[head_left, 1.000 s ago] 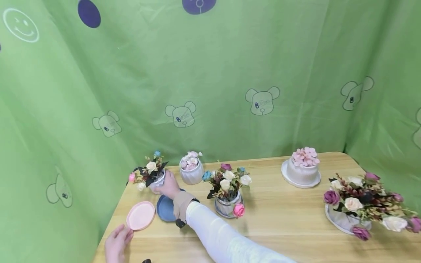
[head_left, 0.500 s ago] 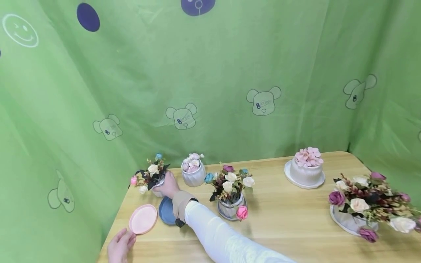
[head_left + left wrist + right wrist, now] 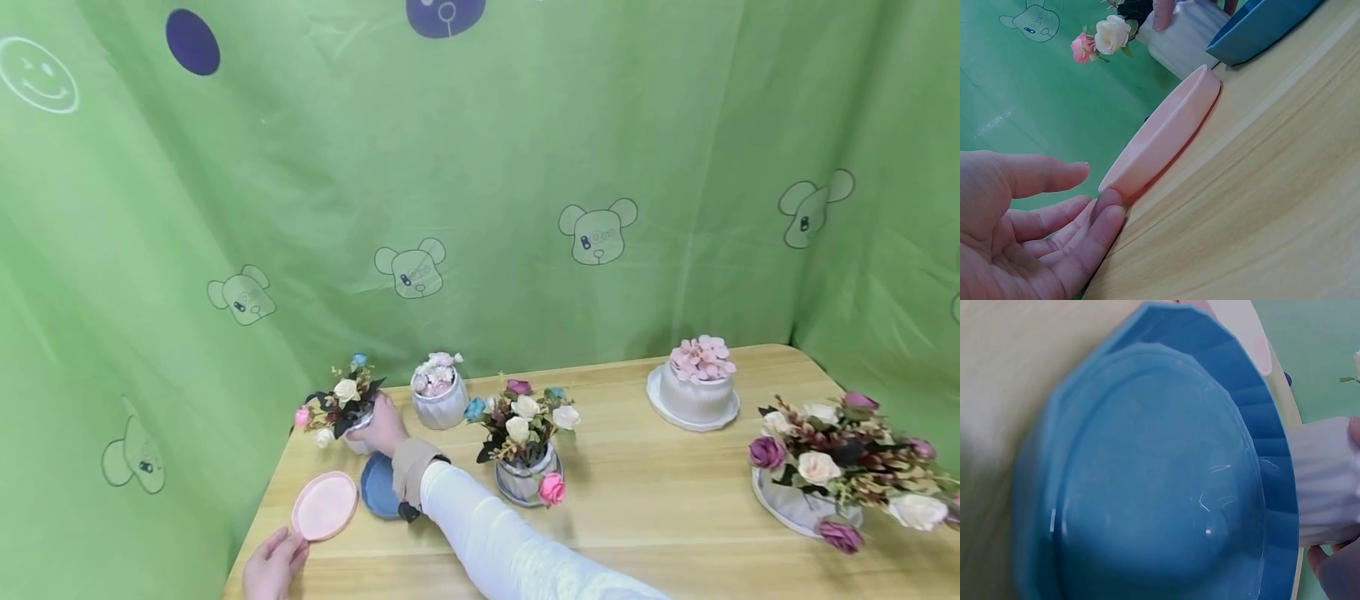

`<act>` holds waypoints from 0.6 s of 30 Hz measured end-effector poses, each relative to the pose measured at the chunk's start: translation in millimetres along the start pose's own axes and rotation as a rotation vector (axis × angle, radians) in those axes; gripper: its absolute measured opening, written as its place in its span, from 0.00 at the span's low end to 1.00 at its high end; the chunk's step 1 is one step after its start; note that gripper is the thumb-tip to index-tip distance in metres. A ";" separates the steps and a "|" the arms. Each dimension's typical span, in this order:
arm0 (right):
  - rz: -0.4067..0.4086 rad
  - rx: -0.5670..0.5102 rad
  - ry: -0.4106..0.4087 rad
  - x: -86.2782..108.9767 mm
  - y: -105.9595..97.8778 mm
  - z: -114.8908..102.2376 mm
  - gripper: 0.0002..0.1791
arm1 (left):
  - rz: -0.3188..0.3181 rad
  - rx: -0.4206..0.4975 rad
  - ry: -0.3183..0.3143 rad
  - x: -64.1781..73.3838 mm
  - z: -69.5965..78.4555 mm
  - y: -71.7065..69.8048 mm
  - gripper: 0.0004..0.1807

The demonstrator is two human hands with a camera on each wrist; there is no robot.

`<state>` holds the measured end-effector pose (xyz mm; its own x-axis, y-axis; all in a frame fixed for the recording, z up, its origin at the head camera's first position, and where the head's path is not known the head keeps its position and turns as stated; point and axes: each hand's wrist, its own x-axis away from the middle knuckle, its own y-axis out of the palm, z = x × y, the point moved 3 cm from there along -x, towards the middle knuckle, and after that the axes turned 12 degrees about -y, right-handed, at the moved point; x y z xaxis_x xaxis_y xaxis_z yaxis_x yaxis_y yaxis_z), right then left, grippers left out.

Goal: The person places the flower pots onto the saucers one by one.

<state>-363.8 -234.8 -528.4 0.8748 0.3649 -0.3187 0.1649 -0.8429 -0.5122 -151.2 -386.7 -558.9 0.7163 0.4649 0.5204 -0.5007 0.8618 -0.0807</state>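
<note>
My right hand grips the side of a white flower pot at the table's far left corner. Cream, pink and blue artificial roses with dark leaves stand in it. In the right wrist view the fingers curl round the white pot, partly cut off by the frame edge. My left hand has its fingertips against the outer wall of a round pink saucer, its thumb raised apart from the rim. A blue faceted saucer lies beside the pink one, partly covered by my right wrist in the head view.
A white pot of pale flowers stands behind. Nearer the middle is a potted mixed rose bunch on a saucer. To the right stand a pot of pink blossoms and a wide purple-and-cream rose arrangement. A green curtain hangs around the table.
The head view has shifted slightly, so things on the left of the table appear lower. My right hand stays on the pot and my left hand at the pink saucer.
</note>
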 end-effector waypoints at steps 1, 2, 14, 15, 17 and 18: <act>0.003 0.014 0.000 -0.5 0.8 0.2 0.49 | -0.002 -0.006 -0.006 0.2 -0.2 -0.8 0.40; 0.005 0.024 0.003 -0.6 1.1 0.0 0.49 | -0.002 -0.013 -0.011 0.7 0.0 -1.4 0.41; 0.022 -0.006 -0.019 3.2 -7.5 -7.5 0.46 | 0.055 0.033 -0.011 4.5 2.8 1.9 0.42; 0.020 -0.004 -0.019 3.5 -7.8 -7.6 0.46 | 0.060 0.032 -0.009 4.5 2.8 2.0 0.42; 0.018 0.000 -0.022 4.0 -8.0 -7.5 0.46 | 0.067 0.031 -0.010 4.5 2.6 1.8 0.41; 0.018 0.002 -0.023 4.3 -7.9 -7.3 0.46 | 0.069 0.031 -0.010 4.7 2.5 1.6 0.41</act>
<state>-358.0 -229.5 -519.9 0.8671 0.3589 -0.3455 0.1485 -0.8483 -0.5083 -149.8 -383.7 -554.4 0.6751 0.5206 0.5228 -0.5633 0.8213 -0.0904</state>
